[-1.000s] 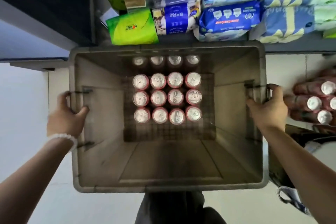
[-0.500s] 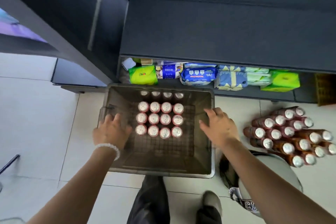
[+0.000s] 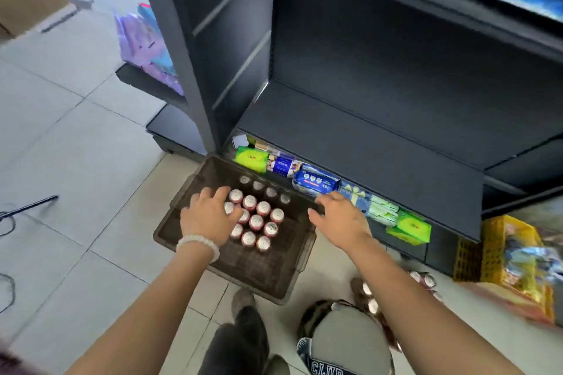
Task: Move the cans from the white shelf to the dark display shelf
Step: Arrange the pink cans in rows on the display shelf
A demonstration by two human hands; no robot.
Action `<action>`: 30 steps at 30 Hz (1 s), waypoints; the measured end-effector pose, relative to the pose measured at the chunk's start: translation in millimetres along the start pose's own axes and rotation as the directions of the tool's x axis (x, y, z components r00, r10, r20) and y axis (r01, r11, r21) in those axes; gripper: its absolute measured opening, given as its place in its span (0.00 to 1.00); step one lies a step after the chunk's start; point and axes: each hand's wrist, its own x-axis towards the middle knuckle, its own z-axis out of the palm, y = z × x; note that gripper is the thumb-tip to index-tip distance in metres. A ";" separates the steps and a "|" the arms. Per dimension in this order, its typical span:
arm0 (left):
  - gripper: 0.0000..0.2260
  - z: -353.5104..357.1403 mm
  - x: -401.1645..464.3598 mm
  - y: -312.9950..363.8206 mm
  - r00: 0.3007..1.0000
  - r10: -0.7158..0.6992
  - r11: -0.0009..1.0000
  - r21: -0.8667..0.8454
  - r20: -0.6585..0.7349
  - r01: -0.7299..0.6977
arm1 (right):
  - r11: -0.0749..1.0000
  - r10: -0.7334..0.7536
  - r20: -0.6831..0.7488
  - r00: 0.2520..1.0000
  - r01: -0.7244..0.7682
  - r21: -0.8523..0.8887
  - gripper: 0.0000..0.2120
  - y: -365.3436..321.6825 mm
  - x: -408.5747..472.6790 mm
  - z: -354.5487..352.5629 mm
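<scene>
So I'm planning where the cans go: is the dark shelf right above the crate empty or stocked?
Empty. The shelf shows only its bare dark board; packets sit on the level below, behind the crate.

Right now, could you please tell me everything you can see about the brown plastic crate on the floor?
The brown translucent plastic crate is rectangular and open-topped, with sloping walls and a grid-patterned bottom. It sits on the pale tiled floor, its far end against the bottom of the dark display shelf. Red cans with silver tops stand upright in rows in its far half; the near half holds none. The left hand reaches in over the cans, and the right hand hovers at its right rim.
</scene>
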 end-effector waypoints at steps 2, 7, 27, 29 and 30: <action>0.22 -8.0 5.6 -0.6 0.999 -0.034 0.999 -0.024 0.003 0.034 | 0.999 -0.044 -0.008 0.999 0.044 -0.015 0.23 -17.6 15.8 -13.7; 0.22 -15.9 21.2 -11.5 0.991 -0.112 0.993 -0.028 0.080 0.114 | 0.997 -0.072 0.014 0.997 0.072 0.030 0.27 -56.8 49.1 -25.3; 0.22 66.0 50.0 -19.6 0.914 -0.361 0.920 -0.092 0.185 0.382 | 0.960 -0.274 0.147 0.951 0.279 -0.019 0.19 -69.3 166.8 38.4; 0.22 98.7 64.1 -16.2 0.897 -0.401 0.899 -0.109 0.186 0.424 | 0.943 -0.318 0.163 0.934 0.329 -0.051 0.19 -58.7 194.0 66.4; 0.22 119.3 73.1 -14.1 0.890 -0.425 0.889 -0.108 0.168 0.445 | 0.928 -0.354 0.156 0.922 0.367 -0.066 0.19 -51.8 211.0 84.0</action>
